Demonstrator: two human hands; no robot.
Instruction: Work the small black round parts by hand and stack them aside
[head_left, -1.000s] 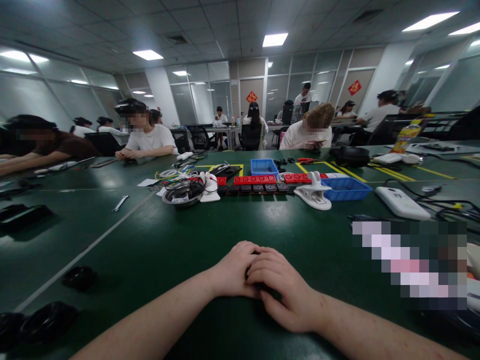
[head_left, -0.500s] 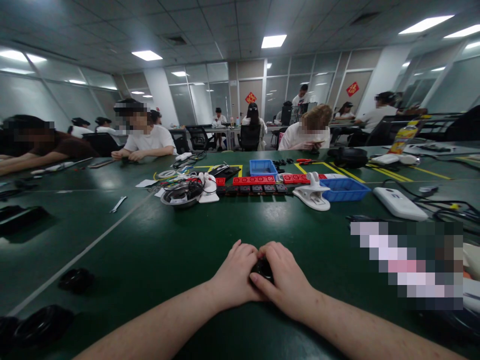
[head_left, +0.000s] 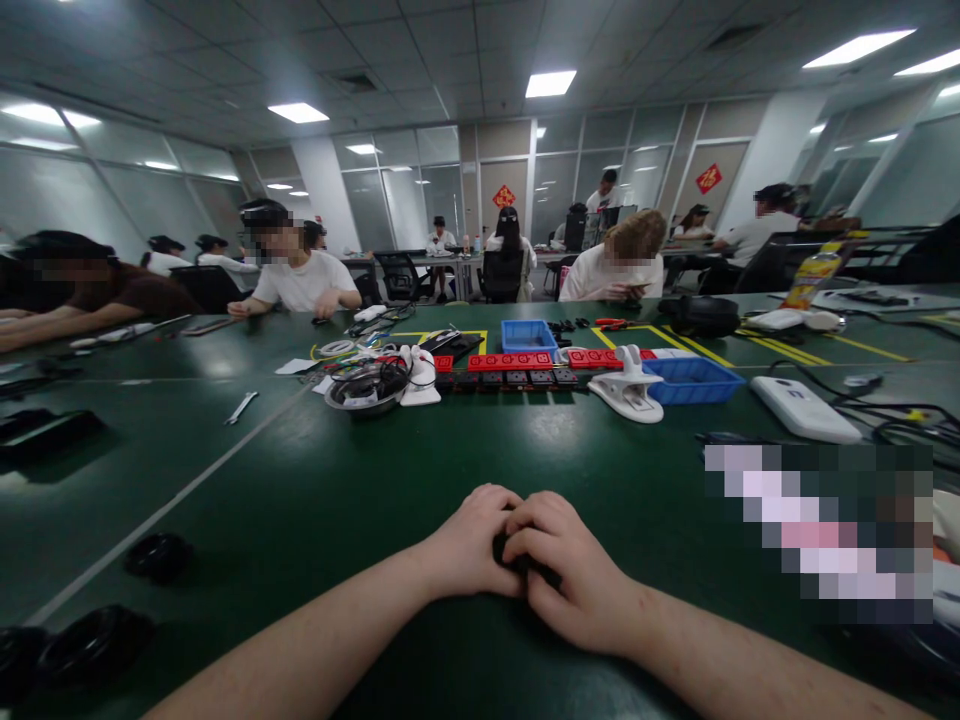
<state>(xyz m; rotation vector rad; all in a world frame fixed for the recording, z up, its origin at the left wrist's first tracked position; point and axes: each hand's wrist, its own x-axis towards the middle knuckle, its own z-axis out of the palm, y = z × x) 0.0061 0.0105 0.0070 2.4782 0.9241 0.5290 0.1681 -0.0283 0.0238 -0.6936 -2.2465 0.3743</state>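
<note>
My left hand [head_left: 476, 543] and my right hand [head_left: 574, 570] meet over the green table, fingers curled together around a small glossy black round part [head_left: 546, 573]. Both hands are closed on it and cover most of it; only dark slivers show between the fingers, so its exact kind cannot be made out. At the left lie other black round pieces: a ring-like one [head_left: 159, 556] and a larger one [head_left: 96, 645], with a further one cut by the frame edge.
Beyond my hands stand a metal bowl of cables [head_left: 364, 400], a white clip base [head_left: 630, 390], red sockets [head_left: 517, 361] and a blue tray [head_left: 694, 382]. A wrench [head_left: 241, 408] lies left, a white device [head_left: 805, 408] right. Co-workers sit across the table.
My right fingers have shifted over the black part, the thumb tucking lower, and less of it shows. A co-worker across on the left has moved a hand outward.
</note>
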